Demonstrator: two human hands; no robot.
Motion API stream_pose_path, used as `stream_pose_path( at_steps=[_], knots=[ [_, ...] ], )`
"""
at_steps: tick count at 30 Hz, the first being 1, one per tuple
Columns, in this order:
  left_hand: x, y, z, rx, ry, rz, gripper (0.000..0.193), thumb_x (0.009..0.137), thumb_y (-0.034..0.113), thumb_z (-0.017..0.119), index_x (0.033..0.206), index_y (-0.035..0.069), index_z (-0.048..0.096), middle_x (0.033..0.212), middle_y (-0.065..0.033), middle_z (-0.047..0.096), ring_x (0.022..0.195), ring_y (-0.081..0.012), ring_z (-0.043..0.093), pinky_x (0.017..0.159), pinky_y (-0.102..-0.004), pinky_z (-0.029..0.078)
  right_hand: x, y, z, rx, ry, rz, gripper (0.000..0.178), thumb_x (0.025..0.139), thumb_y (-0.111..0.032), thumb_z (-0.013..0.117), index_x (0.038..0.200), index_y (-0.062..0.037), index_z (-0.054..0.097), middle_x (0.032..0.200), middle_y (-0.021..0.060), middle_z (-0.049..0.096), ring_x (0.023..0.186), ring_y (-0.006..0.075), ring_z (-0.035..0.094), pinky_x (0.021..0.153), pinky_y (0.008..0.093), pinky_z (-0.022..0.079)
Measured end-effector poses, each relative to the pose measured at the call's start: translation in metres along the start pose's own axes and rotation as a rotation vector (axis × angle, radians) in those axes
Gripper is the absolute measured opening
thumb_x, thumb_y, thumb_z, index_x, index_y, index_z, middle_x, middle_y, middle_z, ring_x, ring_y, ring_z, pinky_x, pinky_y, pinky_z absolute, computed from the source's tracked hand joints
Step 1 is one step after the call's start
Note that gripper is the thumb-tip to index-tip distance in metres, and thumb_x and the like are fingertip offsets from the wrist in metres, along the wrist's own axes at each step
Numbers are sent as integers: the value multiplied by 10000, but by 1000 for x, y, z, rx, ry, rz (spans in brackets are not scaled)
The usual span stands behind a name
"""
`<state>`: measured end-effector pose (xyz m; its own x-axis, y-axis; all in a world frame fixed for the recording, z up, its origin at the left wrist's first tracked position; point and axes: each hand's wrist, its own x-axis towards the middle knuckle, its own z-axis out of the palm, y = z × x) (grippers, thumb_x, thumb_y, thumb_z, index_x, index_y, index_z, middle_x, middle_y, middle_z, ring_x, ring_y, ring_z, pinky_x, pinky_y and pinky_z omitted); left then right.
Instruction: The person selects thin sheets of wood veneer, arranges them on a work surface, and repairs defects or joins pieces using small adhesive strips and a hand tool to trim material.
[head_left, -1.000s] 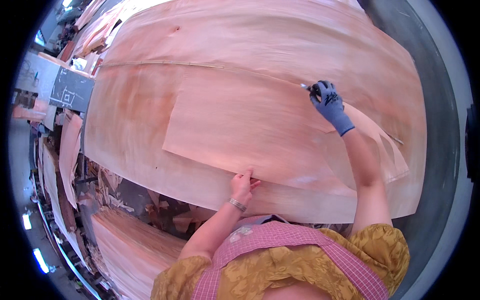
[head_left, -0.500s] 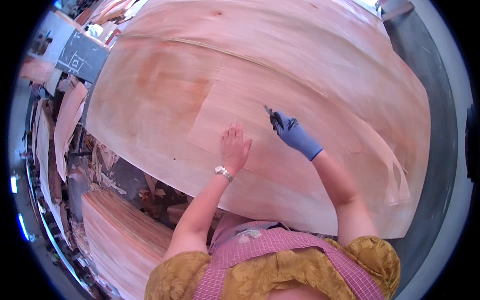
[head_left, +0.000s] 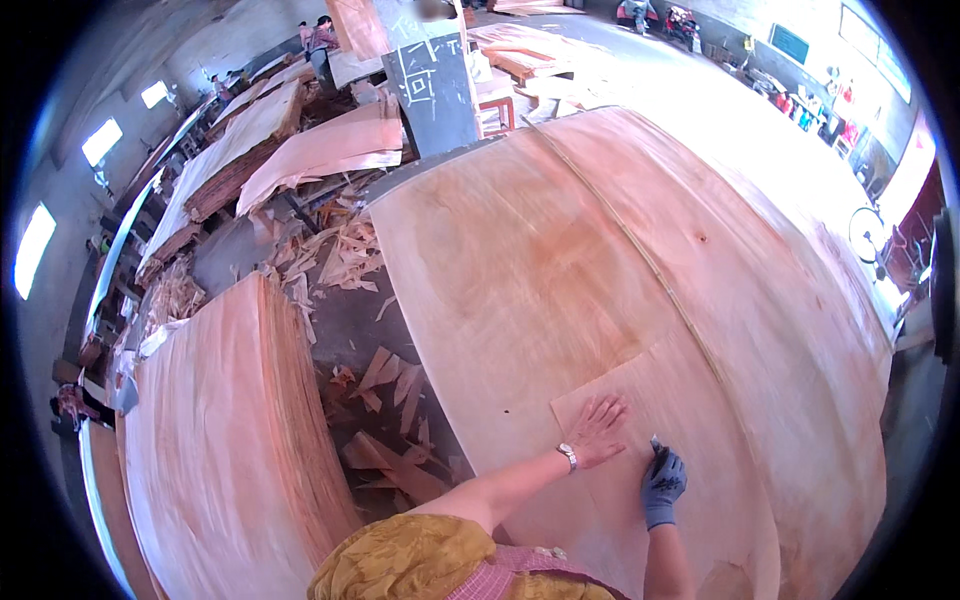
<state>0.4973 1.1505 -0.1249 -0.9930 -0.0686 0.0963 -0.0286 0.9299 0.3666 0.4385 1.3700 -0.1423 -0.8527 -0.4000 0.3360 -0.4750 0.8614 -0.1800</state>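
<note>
My bare left hand [head_left: 598, 432], with a metal watch at the wrist, lies flat with fingers spread on a pale rectangular veneer piece [head_left: 660, 385]. That piece rests on a large reddish wood veneer sheet [head_left: 470, 290]. To the right, my right hand [head_left: 664, 488] wears a blue-grey glove with dark fingers and is closed around a small knife [head_left: 655, 442]. Its tip points away from me, over the pale piece; whether it touches the wood I cannot tell. A long thin strip [head_left: 640, 250] runs across the big sheet beyond my hands.
A thick veneer stack [head_left: 220, 420] stands at my left, with torn scraps [head_left: 390, 385] on the floor between it and the sheet. More stacks [head_left: 235, 150] lie farther left. A dark pillar [head_left: 432, 95] with chalk marks rises at the far edge. People [head_left: 322, 45] are in the distance.
The view has swung left and up, bringing the workshop into sight. My left hand remains flat on the pale piece; the right still grips the knife, now nearer to me than the left.
</note>
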Motion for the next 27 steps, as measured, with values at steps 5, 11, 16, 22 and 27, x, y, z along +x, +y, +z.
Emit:
stream_pose_path(
  at_steps=[5, 11, 16, 22, 27],
  knots=[
    [2, -6, 15, 48, -28, -16, 813, 926, 577, 457, 1542, 101, 223, 1615, -104, 172, 1501, -272, 110, 1199, -550, 65, 7, 7, 6, 97, -7, -74, 191, 903, -239, 584, 1033, -105, 625, 909, 94, 644, 838, 309, 626, 692, 445, 497],
    [3, -5, 11, 110, -53, -15, 827, 928, 586, 445, 1553, 113, 179, 1618, -88, 173, 1505, -261, 104, 1199, -546, 67, 4, 3, 4, 74, -13, -26, 133, 918, -198, 564, 978, -86, 601, 904, 120, 642, 831, 325, 628, 708, 457, 502],
    [4, -8, 23, 147, -34, -23, 820, 925, 583, 454, 1553, 128, 189, 1619, -90, 169, 1502, -265, 122, 1196, -544, 82, 5, 2, 2, 101, -67, -15, 155, 907, -205, 581, 1003, -85, 603, 921, 122, 649, 846, 328, 632, 721, 458, 507],
    [1, -12, 30, 126, 41, 5, 804, 924, 576, 460, 1549, 141, 205, 1620, -89, 166, 1499, -268, 130, 1196, -541, 80, 3, 3, 4, 80, -30, -8, 195, 876, -245, 612, 1025, -120, 602, 908, 94, 648, 851, 306, 634, 713, 451, 504],
    [4, -4, 22, 109, 13, 4, 794, 927, 569, 450, 1546, 131, 213, 1618, -85, 171, 1500, -267, 126, 1200, -539, 63, 3, 9, 7, 82, -32, -5, 180, 885, -229, 600, 1026, -116, 599, 909, 92, 648, 858, 306, 635, 716, 452, 505]
  ],
)
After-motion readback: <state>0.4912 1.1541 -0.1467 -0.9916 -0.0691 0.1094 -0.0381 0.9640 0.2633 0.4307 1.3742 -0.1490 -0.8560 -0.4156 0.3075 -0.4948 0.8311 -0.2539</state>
